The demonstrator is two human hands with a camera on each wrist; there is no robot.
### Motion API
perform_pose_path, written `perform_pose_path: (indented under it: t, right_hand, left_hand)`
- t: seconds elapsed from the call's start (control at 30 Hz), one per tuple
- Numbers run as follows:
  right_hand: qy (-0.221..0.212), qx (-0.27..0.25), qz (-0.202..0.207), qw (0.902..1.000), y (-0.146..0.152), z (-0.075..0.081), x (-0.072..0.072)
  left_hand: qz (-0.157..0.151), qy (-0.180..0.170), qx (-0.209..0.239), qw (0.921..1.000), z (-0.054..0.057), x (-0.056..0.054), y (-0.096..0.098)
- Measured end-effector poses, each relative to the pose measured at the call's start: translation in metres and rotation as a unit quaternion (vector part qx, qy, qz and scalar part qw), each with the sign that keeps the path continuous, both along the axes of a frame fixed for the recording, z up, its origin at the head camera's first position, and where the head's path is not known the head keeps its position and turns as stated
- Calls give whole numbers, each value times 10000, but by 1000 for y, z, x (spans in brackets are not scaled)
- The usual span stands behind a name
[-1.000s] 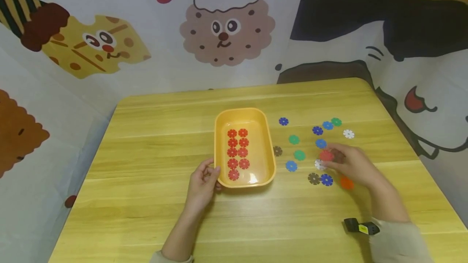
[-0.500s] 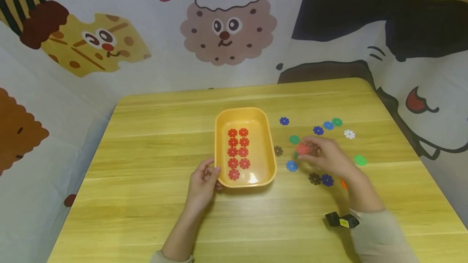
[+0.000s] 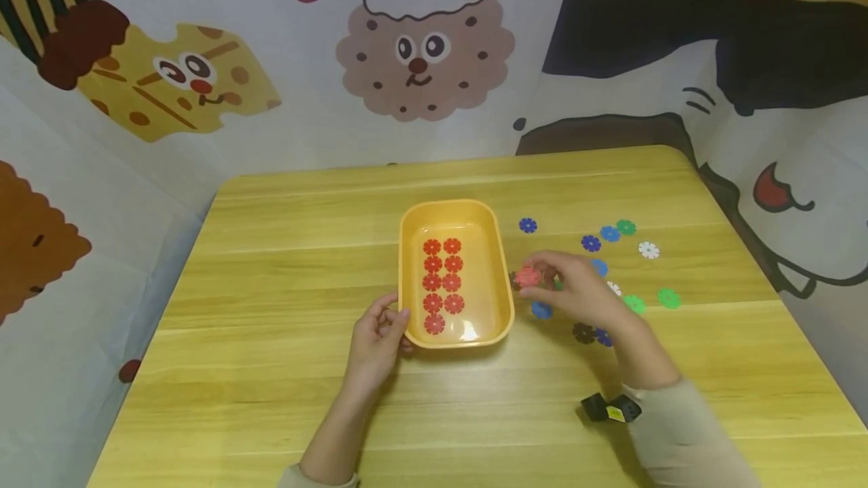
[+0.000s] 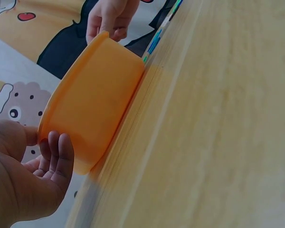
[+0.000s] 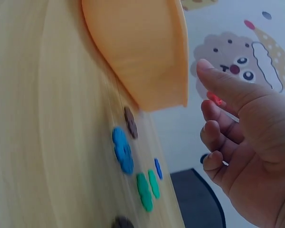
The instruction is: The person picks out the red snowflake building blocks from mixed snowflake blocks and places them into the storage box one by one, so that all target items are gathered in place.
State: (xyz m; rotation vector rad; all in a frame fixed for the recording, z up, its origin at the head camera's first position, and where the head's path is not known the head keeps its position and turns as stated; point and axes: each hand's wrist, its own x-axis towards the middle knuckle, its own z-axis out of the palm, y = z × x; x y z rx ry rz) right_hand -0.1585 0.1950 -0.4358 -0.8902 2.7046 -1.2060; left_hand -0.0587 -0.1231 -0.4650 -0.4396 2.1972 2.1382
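My left hand [image 3: 375, 341] grips the near left edge of a shallow orange-yellow plastic tray [image 3: 487, 224]. In the left wrist view, its thumb is at the rim and its fingers lie against the outer wall. Inside the tray, several red snowflake discs [image 3: 451, 282] lie flat in two columns toward the left. My right hand [image 3: 579, 288] pinches another red snowflake disc [image 3: 527, 276] just right of the tray, above the tabletop. The right wrist view shows only a bit of this red disc [image 5: 214, 98] behind the thumb. A brown disc is partly hidden behind it.
Loose snowflake discs in blue, green, white and brown lie right of the tray, among them a dark blue disc [image 3: 527, 225], a white disc [image 3: 649, 250] and a green disc [image 3: 668, 298]. The wooden table [image 3: 285, 262] meets a cartoon-print cloth [image 3: 285, 141] behind.
My right hand has carried the red disc leftward from among the loose discs to beside the tray. Green discs have come into view and the orange one is now hidden. My left hand stays put.
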Motion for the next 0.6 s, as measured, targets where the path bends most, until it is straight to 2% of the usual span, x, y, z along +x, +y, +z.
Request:
perform_pose_path:
  t: [0.17, 0.33, 0.6]
  right_hand:
    - [41, -142, 77, 9999, -15, 3, 0]
    - [210, -369, 378, 9984, -30, 6, 0]
    - [113, -311, 676, 9972, -55, 12, 6]
  left_hand:
    - [8, -24, -2, 10000, -1, 0, 0]
    - [0, -52, 2, 10000, -1, -1, 0]
    - [-18, -17, -40, 10000, 0, 0, 0]
